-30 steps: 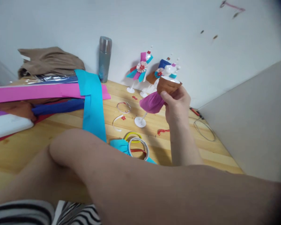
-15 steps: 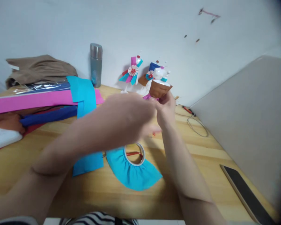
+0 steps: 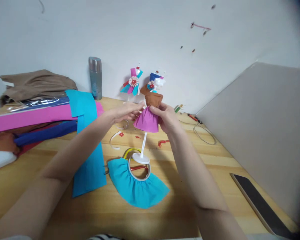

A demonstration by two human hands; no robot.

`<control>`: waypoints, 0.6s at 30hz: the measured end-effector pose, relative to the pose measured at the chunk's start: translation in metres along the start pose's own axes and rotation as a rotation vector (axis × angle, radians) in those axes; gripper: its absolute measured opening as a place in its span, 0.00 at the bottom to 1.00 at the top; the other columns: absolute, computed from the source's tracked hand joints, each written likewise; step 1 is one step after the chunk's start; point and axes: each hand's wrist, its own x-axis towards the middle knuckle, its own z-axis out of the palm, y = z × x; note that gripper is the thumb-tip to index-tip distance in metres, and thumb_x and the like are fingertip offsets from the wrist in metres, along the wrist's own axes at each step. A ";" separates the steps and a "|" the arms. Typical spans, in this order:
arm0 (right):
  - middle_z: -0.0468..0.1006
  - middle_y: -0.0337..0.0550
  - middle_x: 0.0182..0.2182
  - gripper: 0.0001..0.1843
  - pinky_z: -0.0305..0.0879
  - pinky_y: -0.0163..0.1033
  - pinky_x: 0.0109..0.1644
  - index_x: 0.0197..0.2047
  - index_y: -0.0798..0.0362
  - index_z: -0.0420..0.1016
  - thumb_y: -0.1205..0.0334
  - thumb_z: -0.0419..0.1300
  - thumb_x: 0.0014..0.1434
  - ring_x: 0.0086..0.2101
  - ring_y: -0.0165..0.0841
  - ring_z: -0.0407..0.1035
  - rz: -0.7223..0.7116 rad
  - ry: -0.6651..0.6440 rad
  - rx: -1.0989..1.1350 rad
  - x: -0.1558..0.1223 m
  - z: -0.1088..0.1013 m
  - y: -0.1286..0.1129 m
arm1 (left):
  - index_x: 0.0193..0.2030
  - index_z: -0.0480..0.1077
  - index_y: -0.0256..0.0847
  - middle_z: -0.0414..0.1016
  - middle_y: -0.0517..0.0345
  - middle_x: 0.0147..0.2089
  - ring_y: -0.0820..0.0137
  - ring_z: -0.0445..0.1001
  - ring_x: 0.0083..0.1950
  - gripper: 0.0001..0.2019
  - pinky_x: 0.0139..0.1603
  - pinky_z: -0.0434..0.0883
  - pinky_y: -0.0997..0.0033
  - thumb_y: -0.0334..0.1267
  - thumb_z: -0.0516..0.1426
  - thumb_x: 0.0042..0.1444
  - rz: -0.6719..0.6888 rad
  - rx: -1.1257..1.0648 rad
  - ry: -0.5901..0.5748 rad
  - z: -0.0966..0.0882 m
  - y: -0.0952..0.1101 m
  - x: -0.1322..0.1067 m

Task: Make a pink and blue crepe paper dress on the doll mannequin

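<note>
Two hands [image 3: 126, 112] [image 3: 166, 118] pinching paper dress [image 3: 146, 122], waist hidden

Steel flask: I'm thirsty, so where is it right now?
In the head view the steel flask stands upright at the back left of the wooden table, against the wall, between the brown cloth heap and a small dressed mannequin.

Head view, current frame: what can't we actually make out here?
All head view.
Waist of the dress form: covered by fingers of the left hand and right hand.
Tape rings: partly under the dress form and the blue ruffle; count unclear.
Rear paper figure with the blue top: lower part behind the dress form.
Phone: near end lost at the dark lower-right corner.
</note>
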 end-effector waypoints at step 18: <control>0.82 0.45 0.43 0.23 0.71 0.49 0.52 0.45 0.48 0.75 0.47 0.70 0.48 0.44 0.42 0.76 -0.346 0.002 -0.141 -0.011 -0.003 0.000 | 0.38 0.74 0.33 0.76 0.55 0.35 0.73 0.75 0.34 0.09 0.37 0.70 0.73 0.32 0.65 0.50 0.149 0.171 -0.143 0.020 -0.013 -0.002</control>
